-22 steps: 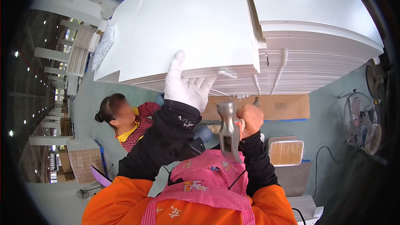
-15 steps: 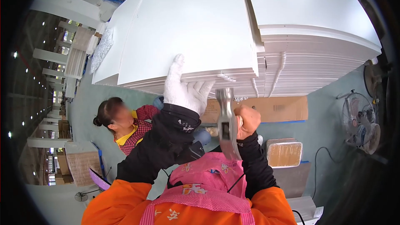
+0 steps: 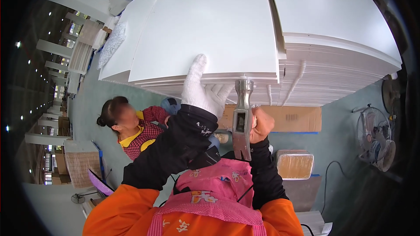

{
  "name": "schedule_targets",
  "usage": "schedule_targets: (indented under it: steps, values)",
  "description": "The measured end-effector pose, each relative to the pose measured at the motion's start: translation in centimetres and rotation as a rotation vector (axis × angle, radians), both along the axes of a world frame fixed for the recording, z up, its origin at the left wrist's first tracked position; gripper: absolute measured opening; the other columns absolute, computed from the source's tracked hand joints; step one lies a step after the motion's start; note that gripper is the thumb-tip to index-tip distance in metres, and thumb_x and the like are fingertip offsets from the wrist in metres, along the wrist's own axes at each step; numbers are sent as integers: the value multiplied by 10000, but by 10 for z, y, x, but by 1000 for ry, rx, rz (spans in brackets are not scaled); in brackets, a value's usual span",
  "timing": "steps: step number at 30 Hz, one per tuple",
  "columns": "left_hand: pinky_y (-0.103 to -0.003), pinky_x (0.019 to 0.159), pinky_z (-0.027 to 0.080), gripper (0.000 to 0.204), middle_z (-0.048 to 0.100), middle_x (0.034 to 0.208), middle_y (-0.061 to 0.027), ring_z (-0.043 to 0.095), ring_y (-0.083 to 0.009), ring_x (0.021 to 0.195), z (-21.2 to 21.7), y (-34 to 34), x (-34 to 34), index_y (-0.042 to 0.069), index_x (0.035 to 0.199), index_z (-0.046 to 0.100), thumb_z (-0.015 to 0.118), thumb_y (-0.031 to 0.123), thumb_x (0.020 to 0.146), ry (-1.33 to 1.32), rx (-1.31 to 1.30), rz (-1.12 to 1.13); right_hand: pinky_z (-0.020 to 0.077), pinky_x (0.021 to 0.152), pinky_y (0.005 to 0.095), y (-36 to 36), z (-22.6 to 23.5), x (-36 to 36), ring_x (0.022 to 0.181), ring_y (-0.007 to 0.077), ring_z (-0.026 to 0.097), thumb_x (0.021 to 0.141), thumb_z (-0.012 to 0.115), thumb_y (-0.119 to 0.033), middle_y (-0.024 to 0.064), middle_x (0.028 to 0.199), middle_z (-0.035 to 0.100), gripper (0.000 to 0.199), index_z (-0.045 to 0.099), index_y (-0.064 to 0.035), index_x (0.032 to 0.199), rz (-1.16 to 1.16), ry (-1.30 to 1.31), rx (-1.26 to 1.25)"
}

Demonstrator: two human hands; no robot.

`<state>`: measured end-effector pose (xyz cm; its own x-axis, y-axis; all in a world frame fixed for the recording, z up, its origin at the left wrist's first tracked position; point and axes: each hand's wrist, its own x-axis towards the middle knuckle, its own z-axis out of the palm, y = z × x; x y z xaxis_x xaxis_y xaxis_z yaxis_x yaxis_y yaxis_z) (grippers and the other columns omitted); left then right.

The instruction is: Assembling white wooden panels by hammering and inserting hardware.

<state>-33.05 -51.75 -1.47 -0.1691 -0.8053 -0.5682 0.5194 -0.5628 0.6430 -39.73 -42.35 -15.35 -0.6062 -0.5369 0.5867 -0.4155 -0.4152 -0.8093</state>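
Note:
My left hand, in a white knitted glove, rests against the front edge of the upper white panel in a stack. Its thumb lies over the panel's top face, and its fingers spread along the edges below. My bare right hand is closed on a claw hammer, just right of the glove. The hammer's striking face overlaps the panel edge in view; whether they touch I cannot tell. The claw points back toward my pink apron. My right hand and the hammer head hide most of the handle.
Another panel stack stands at the right, with a white strip down its side. Below lies a cardboard box. A co-worker is low at the left. Fans stand at the far right, near a cable.
The hammer head has moved up to the panel edge, covering the white ribbed dowel that stuck out there. My left hand keeps its place on the panel, while the whole view has shifted slightly.

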Motion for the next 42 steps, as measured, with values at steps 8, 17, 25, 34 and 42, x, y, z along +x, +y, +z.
schedule_targets:
  steps: [8,17,25,34,42]
  values:
    - [-442,1041,307,730,296,1353,-171,303,-316,1276,-3,-3,-2,103,1335,322,681,370,759,-3,7,36,345,419,337,7,3,4,437,258,479,751,621,-469,98,526,430,461,514,-35,640,25,-44,74]
    - [-432,1025,347,780,302,1364,-182,350,-305,1260,-14,-6,8,7,1329,269,634,437,791,50,-93,-55,339,417,358,79,-25,-12,432,240,441,780,587,-205,83,528,421,307,435,-21,587,-48,-51,134]
    - [-329,740,525,452,584,1064,-174,611,-250,932,-13,57,76,4,1165,424,496,373,914,-34,95,-614,271,396,213,79,35,-40,420,63,333,929,468,-291,-10,494,361,334,415,-36,719,0,-234,19]
    - [-236,629,508,410,593,1040,-156,625,-154,850,263,-1,82,-2,1047,509,443,384,928,-840,-1402,-893,296,414,218,63,58,-37,436,70,351,942,439,-156,8,506,389,309,371,-70,652,-9,-267,-107]
    - [-233,555,422,297,622,811,-19,538,-81,745,397,-178,-5,58,954,658,632,328,832,-1636,-1598,-645,343,399,204,46,69,-15,416,67,422,934,465,-133,56,660,523,222,438,-39,735,-80,-401,-72]
